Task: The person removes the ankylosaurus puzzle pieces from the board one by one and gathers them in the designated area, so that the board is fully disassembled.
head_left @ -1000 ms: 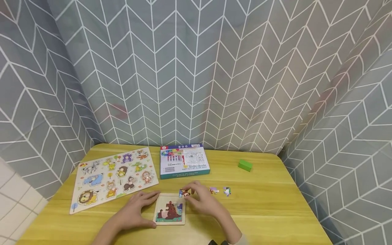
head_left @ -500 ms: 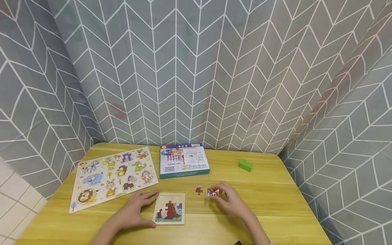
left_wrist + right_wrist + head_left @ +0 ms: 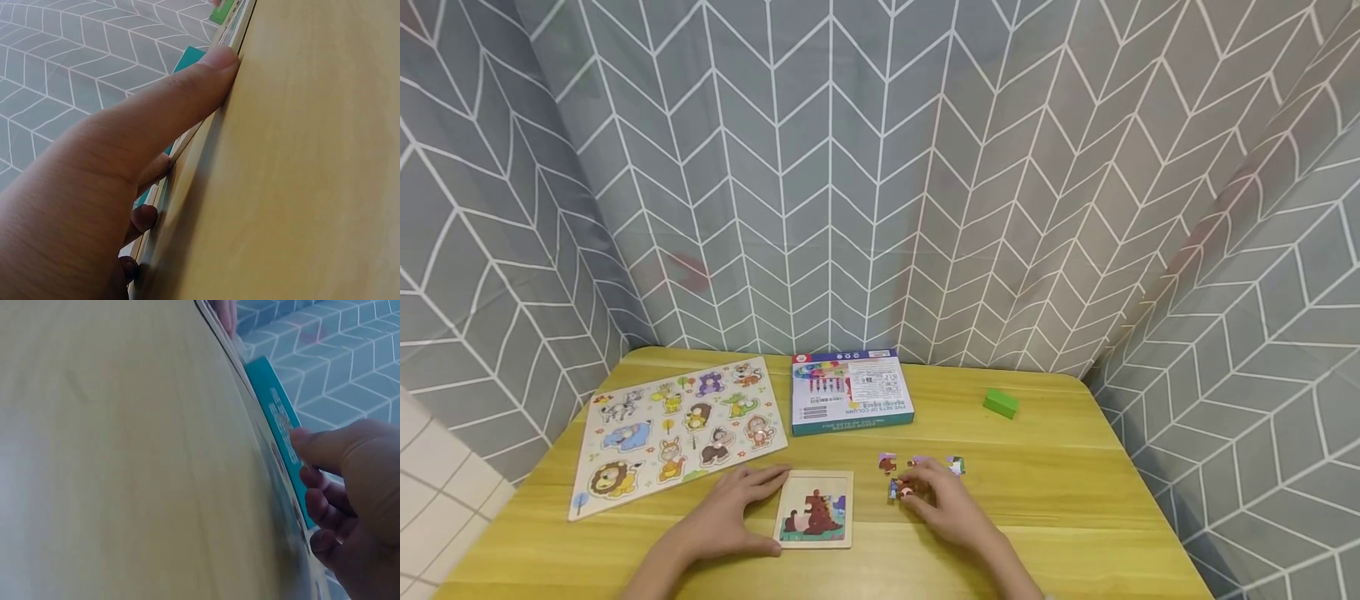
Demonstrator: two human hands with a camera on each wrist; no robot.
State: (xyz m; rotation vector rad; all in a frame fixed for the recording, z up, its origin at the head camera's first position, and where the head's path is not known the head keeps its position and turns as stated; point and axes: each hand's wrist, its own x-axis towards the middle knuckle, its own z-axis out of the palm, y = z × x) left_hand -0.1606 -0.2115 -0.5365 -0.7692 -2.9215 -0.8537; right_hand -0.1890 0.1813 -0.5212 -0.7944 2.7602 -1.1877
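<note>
In the head view my left hand [image 3: 730, 517] holds the left side of a square wooden puzzle tray [image 3: 848, 533]. Its thumb lies at the near corner and its index finger at the far one. Inside the tray sits a partly assembled brown animal picture [image 3: 823, 512]. To the right, my right hand [image 3: 943, 504] pinches a blue-edged brown puzzle piece [image 3: 893, 490] just above the table. Beyond that hand lie a purple-and-brown piece [image 3: 887, 463], a mostly hidden piece [image 3: 915, 460] and a white-and-green piece [image 3: 956, 465]. The right wrist view barely shows what the fingertips hold.
An animal peg puzzle board [image 3: 655, 450] lies on the left of the wooden table [image 3: 1060, 500]. A flat toy box [image 3: 853, 396] is behind the tray. Back right stands a green block [image 3: 1001, 403]. A patterned curtain [image 3: 880, 183] surrounds the table's back and sides.
From beside the tray, my right hand moved right to the loose pieces, then slightly back left and nearer with a pinched piece. The left hand kept its place at the tray.
</note>
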